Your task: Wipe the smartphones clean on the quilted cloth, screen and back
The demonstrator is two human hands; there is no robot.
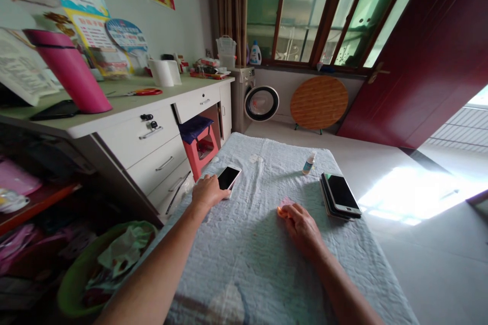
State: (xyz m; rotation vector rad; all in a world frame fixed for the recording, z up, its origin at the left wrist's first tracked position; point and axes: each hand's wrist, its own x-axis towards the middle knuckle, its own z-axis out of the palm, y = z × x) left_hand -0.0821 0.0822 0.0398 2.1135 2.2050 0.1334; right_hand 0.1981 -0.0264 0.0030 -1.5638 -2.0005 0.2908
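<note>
My left hand [209, 192] is closed on the near end of a white-edged smartphone [229, 177] with a dark screen, at the left side of the cloth-covered table. Something lies beneath the phone's right edge, perhaps another phone. My right hand [304, 227] has its fingers bunched round a small pink and orange cloth [284, 204], pressed on the table cover. To its right is a stack of several phones, a white-framed smartphone [343, 194] on top. A small spray bottle [308, 163] stands upright beyond the right hand.
A pale blue quilted cover [247, 244] lies over the table. On the left are a white desk [141, 137] with a pink flask [72, 71], a red stool [200, 152] and a green basin [76, 284]. A washing machine [240, 96] with its door ajar stands behind.
</note>
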